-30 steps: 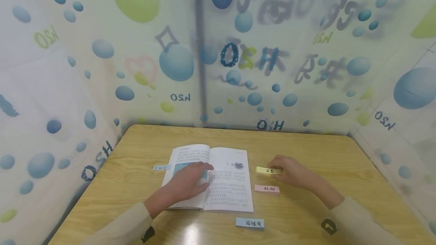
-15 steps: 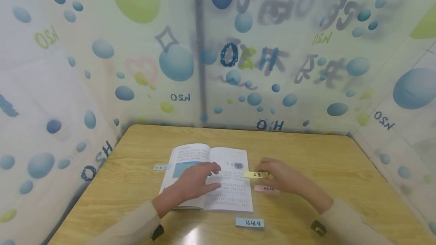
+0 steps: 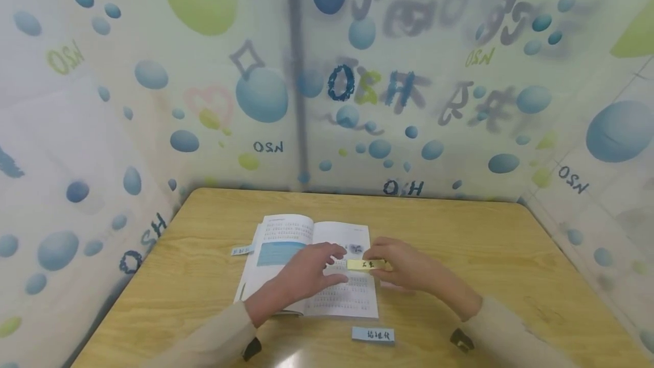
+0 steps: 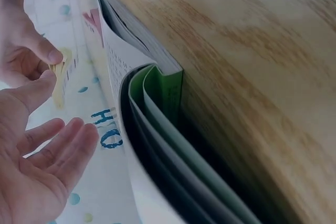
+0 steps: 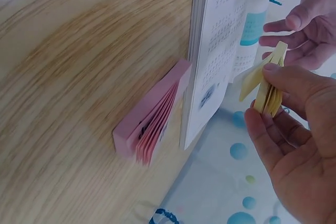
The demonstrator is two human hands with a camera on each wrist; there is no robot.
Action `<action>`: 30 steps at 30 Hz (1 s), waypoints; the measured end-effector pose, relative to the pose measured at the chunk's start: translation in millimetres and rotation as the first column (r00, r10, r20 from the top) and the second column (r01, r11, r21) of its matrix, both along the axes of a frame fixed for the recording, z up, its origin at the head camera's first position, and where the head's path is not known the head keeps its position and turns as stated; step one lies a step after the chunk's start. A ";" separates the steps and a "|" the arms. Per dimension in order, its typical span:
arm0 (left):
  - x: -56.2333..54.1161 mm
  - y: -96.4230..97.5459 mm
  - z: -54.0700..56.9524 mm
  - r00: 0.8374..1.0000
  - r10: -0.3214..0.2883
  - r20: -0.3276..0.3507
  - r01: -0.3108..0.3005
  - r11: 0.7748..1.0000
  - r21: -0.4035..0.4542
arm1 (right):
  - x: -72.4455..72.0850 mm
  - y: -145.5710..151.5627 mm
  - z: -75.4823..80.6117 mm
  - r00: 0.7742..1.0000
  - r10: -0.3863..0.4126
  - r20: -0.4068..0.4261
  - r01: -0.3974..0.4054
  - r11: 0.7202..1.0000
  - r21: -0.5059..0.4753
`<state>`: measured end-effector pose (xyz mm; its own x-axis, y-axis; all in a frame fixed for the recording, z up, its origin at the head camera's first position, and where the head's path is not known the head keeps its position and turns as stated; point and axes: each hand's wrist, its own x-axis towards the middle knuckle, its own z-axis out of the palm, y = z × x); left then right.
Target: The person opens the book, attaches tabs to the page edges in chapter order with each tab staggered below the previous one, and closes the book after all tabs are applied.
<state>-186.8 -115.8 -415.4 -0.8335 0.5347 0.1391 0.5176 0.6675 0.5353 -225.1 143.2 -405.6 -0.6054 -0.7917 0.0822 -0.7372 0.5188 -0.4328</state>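
My right hand (image 3: 411,266) pinches a yellow pad of sticky notes (image 3: 357,264) between thumb and fingers, over the right page of an open book (image 3: 286,230). Its leaves fan apart in the right wrist view, where one note (image 5: 252,81) sticks out from the rest. Facing it, my left hand (image 3: 298,274) hovers above the book with fingers apart and nothing in its grasp. The left fingertips come close to the pad's near end. Behind the right hand, a pink sticky-note pad (image 5: 149,116) lies on the table beside the book, mostly hidden in the head view.
A blue sticky-note pad (image 3: 373,335) with handwriting lies in front of the book. At the book's left edge a pale blue note (image 3: 242,250) juts out. The wooden table (image 3: 460,226) is bounded by patterned curtain-like walls (image 3: 434,129).
My right hand has lifted the yellow pad from beside the book and carried it left over the page. My left hand has shifted right toward it, its fingers spreading.
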 end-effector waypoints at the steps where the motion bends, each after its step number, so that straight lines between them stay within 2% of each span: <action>1: -0.1 0.8 -0.2 1.000 -0.005 0.007 0.005 1.000 0.008 | 0.7 -1.4 0.5 1.000 0.002 0.008 -0.002 1.000 -0.002; 8: 1.0 5.6 -1.3 0.998 -0.038 0.040 0.037 0.998 0.045 | 5.7 -9.2 1.1 0.999 0.020 0.029 -0.019 0.999 -0.038; 14: 2.5 6.1 -3.7 0.998 -0.052 0.020 0.051 0.998 0.047 | 8.7 -13.2 2.2 0.998 0.033 0.044 -0.031 0.998 -0.046; 21: 3.6 3.8 -5.0 0.999 -0.037 -0.028 0.038 0.998 0.044 | 8.9 -15.3 1.1 0.999 0.006 0.044 -0.003 0.998 -0.062; 26: 4.2 1.4 -5.2 0.999 -0.026 -0.029 0.028 0.998 0.050 | 8.7 -15.1 1.6 0.999 -0.011 0.046 0.015 0.996 -0.085; 30: 4.3 0.1 -5.9 1.000 -0.021 -0.022 0.022 0.999 0.046 | 7.5 -15.4 0.4 1.000 0.010 0.023 -0.008 0.997 -0.082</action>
